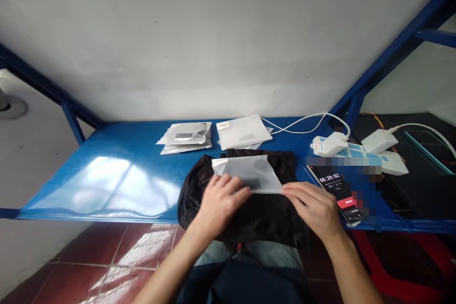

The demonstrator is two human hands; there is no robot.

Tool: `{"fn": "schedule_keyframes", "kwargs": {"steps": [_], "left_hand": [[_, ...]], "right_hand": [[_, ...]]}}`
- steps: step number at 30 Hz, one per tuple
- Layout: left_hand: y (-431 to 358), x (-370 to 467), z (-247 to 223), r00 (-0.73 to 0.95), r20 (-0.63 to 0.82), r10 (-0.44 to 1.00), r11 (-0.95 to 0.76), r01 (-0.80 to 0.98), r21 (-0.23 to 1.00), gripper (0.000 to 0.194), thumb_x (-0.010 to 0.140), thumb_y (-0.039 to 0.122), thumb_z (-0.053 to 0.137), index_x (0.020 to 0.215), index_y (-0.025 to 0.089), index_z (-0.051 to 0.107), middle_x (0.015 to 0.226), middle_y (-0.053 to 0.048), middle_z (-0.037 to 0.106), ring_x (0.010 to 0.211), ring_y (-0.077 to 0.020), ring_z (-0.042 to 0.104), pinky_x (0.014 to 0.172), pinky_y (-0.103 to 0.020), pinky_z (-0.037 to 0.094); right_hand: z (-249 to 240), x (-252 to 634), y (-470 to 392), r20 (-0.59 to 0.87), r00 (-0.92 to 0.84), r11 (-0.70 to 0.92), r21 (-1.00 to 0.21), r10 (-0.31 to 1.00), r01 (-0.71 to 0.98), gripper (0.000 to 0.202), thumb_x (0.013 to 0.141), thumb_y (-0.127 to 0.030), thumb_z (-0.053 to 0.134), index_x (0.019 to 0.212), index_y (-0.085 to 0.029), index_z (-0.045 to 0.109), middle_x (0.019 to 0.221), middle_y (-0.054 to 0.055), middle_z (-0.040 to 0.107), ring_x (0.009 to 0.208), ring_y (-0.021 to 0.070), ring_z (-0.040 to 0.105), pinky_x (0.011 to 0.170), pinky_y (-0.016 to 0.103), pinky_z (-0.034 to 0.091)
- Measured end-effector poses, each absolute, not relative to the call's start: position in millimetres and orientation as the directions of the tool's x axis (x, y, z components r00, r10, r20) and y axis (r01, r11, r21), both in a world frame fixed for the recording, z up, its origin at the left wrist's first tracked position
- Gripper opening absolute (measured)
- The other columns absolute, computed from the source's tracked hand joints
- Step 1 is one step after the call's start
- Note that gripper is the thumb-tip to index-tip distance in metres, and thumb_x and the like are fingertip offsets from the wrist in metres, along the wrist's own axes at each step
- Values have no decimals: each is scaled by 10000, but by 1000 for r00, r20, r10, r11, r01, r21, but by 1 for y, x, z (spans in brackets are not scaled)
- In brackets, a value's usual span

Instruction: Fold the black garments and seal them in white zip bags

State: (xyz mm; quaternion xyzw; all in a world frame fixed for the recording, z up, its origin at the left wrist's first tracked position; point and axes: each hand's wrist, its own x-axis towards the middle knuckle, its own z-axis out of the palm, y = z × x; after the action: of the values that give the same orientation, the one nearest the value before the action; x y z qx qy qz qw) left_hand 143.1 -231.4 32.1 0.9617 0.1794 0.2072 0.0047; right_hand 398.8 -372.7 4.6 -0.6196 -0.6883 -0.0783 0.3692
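A frosted plastic zip bag [249,169] with a white label at its far left corner and a dark printed patch lies over a folded black cloth [197,185]. My left hand [221,203] is closed on the near left part of the bag, with its fingers bent and their tips partly hidden. At the near right corner, my right hand [313,205] pinches the bag's edge between thumb and fingers. The cloth spreads under both hands and hangs over the table's front edge.
Behind the cloth lie two piles of frosted bags, one left [185,134] and one right [244,132]. A power strip [359,152] with plugged-in white chargers and cables sits at right. Near my right hand is a phone [331,185] showing a timer. Blue frame bars flank the blue table [117,147].
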Motion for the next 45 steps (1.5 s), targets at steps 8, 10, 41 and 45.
{"fn": "schedule_keyframes", "kwargs": {"steps": [8, 10, 41, 45], "left_hand": [[-225, 64, 19, 732, 352, 583, -811, 547, 207, 99, 1006, 291, 629, 1064, 277, 709, 1052, -53, 647, 963, -235, 577, 835, -373, 438], [-229, 71, 17, 744, 299, 598, -799, 522, 298, 153, 982, 376, 667, 1083, 265, 696, 1094, -64, 624, 984, -235, 579, 852, -371, 463], [-189, 135, 22, 348, 128, 929, -263, 375, 889, 573, 974, 268, 552, 1510, 291, 352, 760, 59, 684, 677, -150, 643, 721, -239, 478], [-185, 128, 13, 251, 156, 955, -246, 384, 890, 456, 984, 303, 550, 1434, 288, 478, 784, 49, 660, 658, -125, 595, 690, -221, 453]], "right_hand": [[-6, 409, -382, 504, 73, 154, -393, 861, 907, 170, 971, -180, 641, 958, -289, 771, 1001, 15, 800, 892, 222, 761, 810, 363, 623], [-4, 405, -385, 443, 58, 135, -390, 894, 911, 161, 980, -222, 638, 999, -298, 779, 1055, 23, 792, 932, 237, 758, 814, 379, 632], [41, 331, -341, 325, -252, 355, -315, 912, 880, 439, 990, -92, 517, 1385, -248, 631, 1388, 62, 687, 1234, 255, 656, 1026, 426, 610], [30, 356, -370, 335, -338, 455, -381, 879, 805, 429, 953, -47, 497, 1285, -247, 683, 1457, 29, 644, 1384, 236, 551, 1105, 402, 560]]}}
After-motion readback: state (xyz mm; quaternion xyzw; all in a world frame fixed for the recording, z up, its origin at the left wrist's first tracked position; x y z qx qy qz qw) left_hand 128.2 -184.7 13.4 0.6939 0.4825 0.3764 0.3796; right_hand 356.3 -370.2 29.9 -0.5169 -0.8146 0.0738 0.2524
